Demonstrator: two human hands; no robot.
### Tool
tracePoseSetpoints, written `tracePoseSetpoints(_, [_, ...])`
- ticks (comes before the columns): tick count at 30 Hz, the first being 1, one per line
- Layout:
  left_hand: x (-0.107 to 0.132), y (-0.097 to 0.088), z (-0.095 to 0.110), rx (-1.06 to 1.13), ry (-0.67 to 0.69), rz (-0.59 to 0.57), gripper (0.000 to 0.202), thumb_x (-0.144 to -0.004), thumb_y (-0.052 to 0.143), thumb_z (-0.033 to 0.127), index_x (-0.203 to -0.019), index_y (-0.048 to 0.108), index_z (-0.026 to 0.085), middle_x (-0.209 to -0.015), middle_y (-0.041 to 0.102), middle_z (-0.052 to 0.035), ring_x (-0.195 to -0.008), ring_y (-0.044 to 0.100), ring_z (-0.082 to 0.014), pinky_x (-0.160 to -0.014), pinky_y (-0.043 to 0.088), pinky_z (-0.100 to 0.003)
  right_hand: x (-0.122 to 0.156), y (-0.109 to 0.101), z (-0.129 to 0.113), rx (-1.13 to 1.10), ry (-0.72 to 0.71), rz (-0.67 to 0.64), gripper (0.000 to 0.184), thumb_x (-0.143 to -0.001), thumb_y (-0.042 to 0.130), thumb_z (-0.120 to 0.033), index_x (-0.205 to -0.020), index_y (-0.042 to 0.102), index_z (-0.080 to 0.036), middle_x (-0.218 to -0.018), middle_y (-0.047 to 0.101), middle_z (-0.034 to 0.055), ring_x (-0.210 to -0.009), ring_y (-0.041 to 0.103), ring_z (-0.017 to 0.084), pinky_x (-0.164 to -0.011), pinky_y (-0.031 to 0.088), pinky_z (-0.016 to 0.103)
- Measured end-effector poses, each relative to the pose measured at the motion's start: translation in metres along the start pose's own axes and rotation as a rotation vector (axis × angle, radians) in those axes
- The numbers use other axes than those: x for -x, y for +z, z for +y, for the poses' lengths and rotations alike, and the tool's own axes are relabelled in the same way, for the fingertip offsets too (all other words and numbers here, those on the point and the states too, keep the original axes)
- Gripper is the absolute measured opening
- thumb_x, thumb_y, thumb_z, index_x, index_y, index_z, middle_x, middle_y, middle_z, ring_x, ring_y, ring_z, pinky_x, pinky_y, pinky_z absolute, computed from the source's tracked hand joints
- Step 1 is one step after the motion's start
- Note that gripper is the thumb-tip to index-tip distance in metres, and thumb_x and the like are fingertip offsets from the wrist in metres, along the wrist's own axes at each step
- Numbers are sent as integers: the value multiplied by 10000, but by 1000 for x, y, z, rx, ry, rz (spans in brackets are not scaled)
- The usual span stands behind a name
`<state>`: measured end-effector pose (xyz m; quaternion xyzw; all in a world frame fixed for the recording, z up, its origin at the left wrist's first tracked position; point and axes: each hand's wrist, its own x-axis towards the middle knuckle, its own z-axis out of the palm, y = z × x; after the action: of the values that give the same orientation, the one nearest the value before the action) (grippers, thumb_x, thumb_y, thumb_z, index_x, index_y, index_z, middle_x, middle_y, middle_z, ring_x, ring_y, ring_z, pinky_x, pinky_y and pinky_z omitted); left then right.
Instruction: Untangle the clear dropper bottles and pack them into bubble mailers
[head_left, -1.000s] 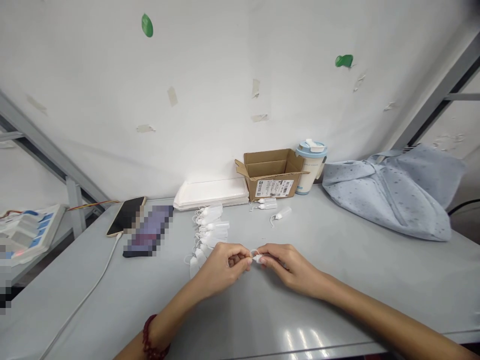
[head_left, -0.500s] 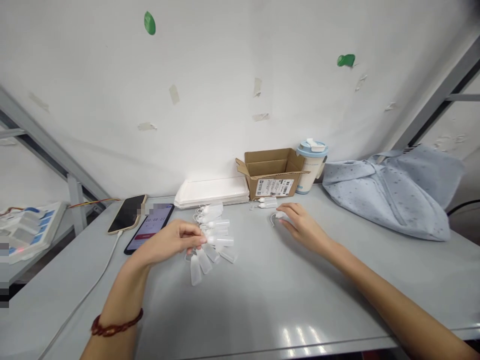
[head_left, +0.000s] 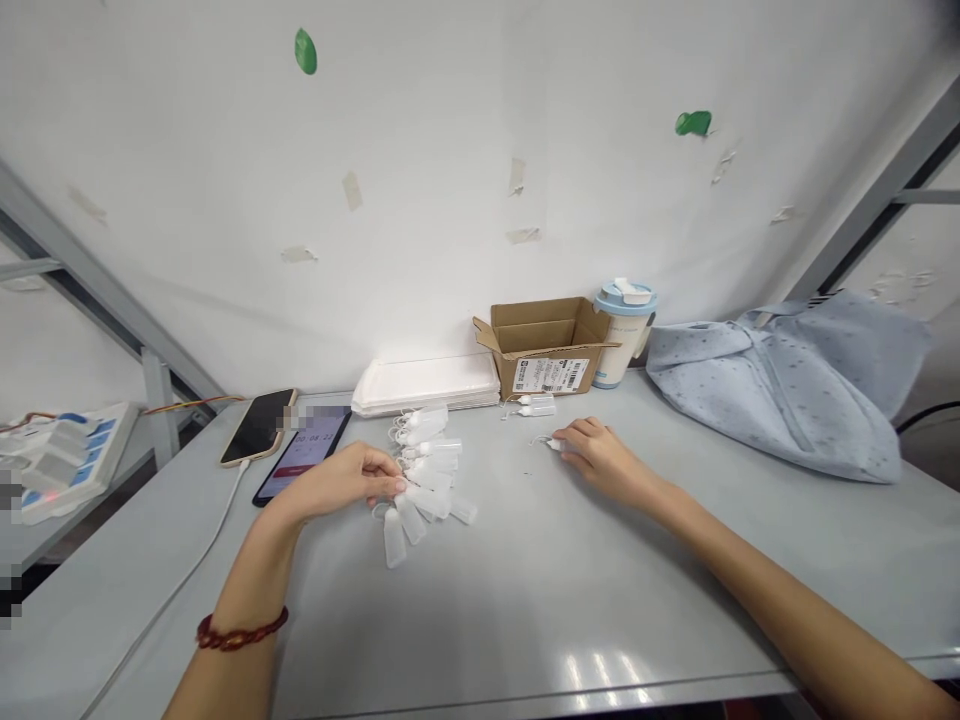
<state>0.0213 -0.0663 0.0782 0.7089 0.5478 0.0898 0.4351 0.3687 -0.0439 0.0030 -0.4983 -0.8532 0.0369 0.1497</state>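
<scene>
My left hand [head_left: 356, 475] is closed in a pinch at the neck end of a small translucent plastic tag [head_left: 427, 502] with a string loop. That tag lies among a fanned pile of similar tags [head_left: 394, 540] on the grey table. To the right, the fingers of my right hand [head_left: 596, 450] are closed on another tag [head_left: 556, 444]; its white tip and thin string stick out to the left, while the hand hides its body. Beyond, two more tags [head_left: 537, 410] lie in front of the cardboard box.
An open cardboard box [head_left: 551, 376] stands by the wall beside a lidded cup [head_left: 619, 345]. Left of it is a stack of white sheets [head_left: 427, 385]. Two phones [head_left: 259, 428], a charging cable [head_left: 191, 570] and a power strip [head_left: 82, 460] are at left; a blue cloth bag [head_left: 772, 390] lies right.
My left hand has lowered its tag onto the pile. The tag in my right hand has turned, so its tip and string now point left. The view has shifted slightly.
</scene>
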Motion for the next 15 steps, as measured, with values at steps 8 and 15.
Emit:
tracePoseSetpoints(8, [-1,5,4,56,29,247,246,-667,639,375,-787,551,180,-632,511,40,-602,505,-130,-561,394,-223,9,-7,-37,-177,-138,82,239,-920,357,-201,-1105,507,-178,-1012,583,109,-929,537,224,-796,440,404])
tracePoseSetpoints(15, [-7,45,35,219,141,218,194,-738,574,368,-761,531,180,-590,473,55,-515,445,-92,-476,363,-194,19,-2,-63,-291,-268,115,242,-925,354,-184,-1142,462,-174,-984,595,107,-898,550,206,-795,447,387])
